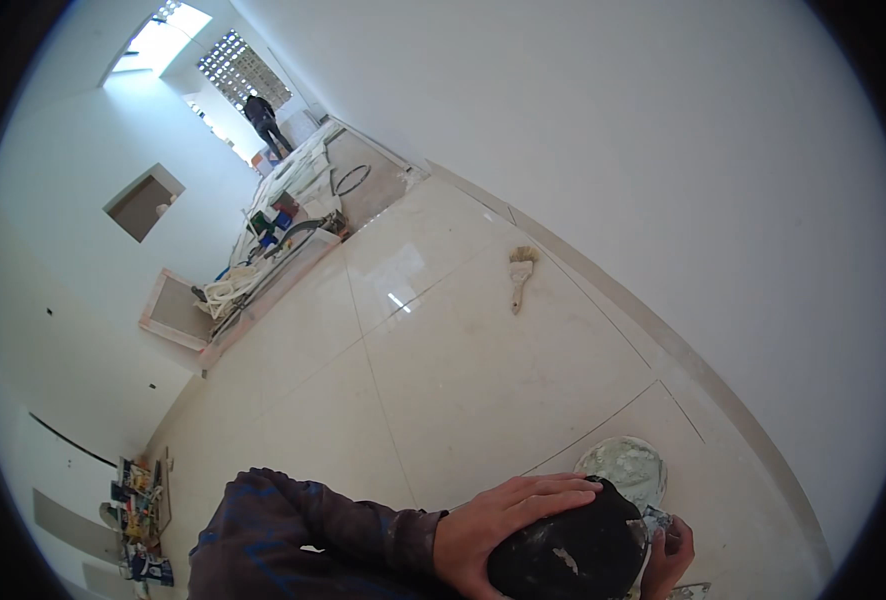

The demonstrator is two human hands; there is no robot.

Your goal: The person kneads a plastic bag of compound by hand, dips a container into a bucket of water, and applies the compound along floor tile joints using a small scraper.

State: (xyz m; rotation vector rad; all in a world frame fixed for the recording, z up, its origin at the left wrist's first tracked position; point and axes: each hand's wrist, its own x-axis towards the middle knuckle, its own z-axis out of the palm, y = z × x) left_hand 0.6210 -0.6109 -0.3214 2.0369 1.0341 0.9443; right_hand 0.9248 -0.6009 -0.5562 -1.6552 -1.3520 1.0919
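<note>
My left hand lies with its fingers stretched over a black rounded thing marked with pale stains, which looks like my bent knee. Just right of it, my right hand has its fingers curled around a small putty-smeared tool; most of the tool is hidden. Beyond both hands stands a round container coated with pale greenish-white putty, its near side covered by the knee. At the bottom edge, a flat smeared piece is partly cut off.
A paintbrush lies on the glossy tiled floor near the white wall. Hoses, boxes and sheeting spread further off, where another person stands. Several tools are heaped at lower left.
</note>
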